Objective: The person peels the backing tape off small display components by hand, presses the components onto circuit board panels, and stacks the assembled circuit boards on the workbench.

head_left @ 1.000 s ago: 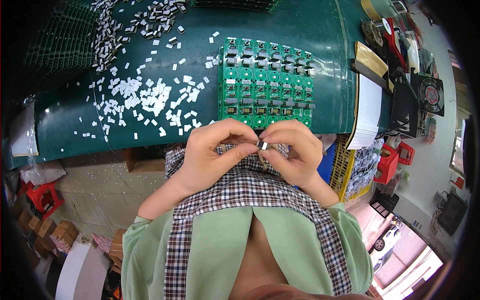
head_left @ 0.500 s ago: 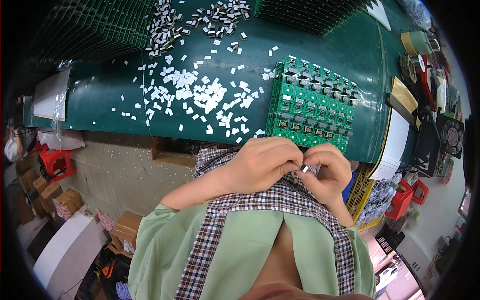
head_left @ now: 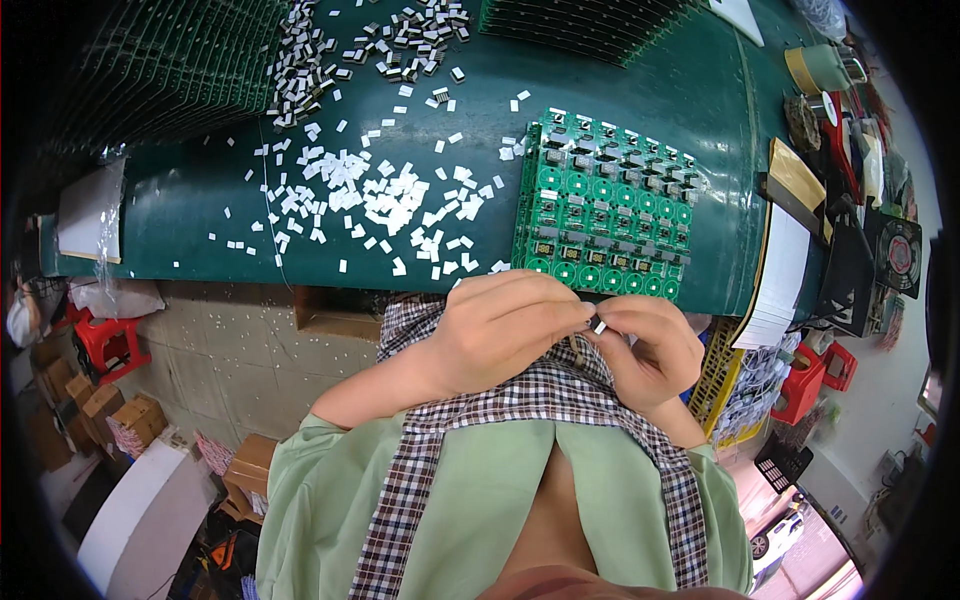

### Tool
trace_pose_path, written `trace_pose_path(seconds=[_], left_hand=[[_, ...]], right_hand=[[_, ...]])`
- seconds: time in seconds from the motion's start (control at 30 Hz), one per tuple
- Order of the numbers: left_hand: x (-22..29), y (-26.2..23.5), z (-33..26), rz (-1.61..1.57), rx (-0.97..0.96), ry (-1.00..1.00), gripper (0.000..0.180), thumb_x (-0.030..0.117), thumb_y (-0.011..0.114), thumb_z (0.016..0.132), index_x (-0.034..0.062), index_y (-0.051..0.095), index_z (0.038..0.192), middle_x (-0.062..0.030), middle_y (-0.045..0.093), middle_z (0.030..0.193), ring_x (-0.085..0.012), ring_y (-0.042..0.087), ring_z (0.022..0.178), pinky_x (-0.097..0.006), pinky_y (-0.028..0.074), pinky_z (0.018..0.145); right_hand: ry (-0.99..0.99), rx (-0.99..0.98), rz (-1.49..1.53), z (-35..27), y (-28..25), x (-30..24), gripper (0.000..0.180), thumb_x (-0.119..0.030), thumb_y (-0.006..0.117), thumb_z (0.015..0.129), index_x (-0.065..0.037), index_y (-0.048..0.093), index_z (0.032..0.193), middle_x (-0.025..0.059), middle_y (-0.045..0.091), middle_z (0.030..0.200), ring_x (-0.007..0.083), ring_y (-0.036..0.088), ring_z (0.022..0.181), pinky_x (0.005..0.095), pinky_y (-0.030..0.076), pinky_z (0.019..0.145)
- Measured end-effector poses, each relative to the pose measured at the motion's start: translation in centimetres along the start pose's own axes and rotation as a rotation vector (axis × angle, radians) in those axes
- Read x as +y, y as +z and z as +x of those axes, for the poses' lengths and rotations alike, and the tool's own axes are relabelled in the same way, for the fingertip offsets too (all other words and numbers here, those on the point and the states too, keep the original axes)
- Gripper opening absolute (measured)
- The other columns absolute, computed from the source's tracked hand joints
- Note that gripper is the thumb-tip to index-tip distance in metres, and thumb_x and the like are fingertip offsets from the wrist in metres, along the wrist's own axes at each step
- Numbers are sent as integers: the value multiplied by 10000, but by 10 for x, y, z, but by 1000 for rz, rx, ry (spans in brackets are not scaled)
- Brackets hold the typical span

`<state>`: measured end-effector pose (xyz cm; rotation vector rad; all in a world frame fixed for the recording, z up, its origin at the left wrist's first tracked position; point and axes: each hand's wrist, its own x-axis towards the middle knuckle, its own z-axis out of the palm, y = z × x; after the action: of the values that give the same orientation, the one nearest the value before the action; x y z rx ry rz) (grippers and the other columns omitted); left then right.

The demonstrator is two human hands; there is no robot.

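I hold a small white component (head_left: 599,327) pinched between the fingertips of both hands, just right of the frame's centre and just below the near edge of the workbench. My left hand (head_left: 505,335) is curled over it from the left, thumb and forefinger closed on the piece; my right hand (head_left: 648,352) meets it from the right, its fingertips closed on the same piece. The two hands touch at the tips. The piece is too small to tell its detail or which way it faces.

Directly above the hands lies a green circuit-board panel (head_left: 603,205), a grid of round pads with small dark and silver parts seated along most rows; the lowest row looks less filled, though I cannot be sure. To its left, a loose scatter of white chips (head_left: 385,195) covers the green bench mat (head_left: 200,215). More dark and white parts are heaped at upper centre (head_left: 400,30). Stacked green panels (head_left: 585,20) sit at the top edge. At the right edge, a white sheet of paper (head_left: 778,280) hangs over the bench.

Judgement: the step in hand is preparing or orienting one part before seating it. The next move would call for carrying it up to a free position on the panel, turned correctly, and pressing it square.
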<state>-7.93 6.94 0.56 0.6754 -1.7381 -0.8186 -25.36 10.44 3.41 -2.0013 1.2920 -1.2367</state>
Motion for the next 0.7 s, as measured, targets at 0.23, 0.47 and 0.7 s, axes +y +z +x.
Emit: trace_pose_path(seconds=[0.23,0.47,0.7], left_hand=[[2,-19,38,468,-217,92,222,25,612,698,12,636,918,-143,583,1017,-268,570,936,-367,474,776],[-72,-51,68,964,-190,-232,250,-25,558,788,-18,575,1038,-148,570,1042,-311,517,1000,-362,423,854],[-76,-59,63,869,-94,-224,241,-64,546,765,-24,593,997,-138,590,937,-310,529,921,-386,435,811]], right_hand=[[321,264,441,5,-19,8,173,121,629,725,59,594,883,142,626,865,177,605,779,262,502,734],[90,-64,-477,10,-55,33,157,17,699,689,-19,651,834,91,630,812,235,630,717,303,511,620],[0,-110,-592,12,-52,35,174,-11,712,663,-52,647,819,49,616,801,204,625,693,286,501,574]])
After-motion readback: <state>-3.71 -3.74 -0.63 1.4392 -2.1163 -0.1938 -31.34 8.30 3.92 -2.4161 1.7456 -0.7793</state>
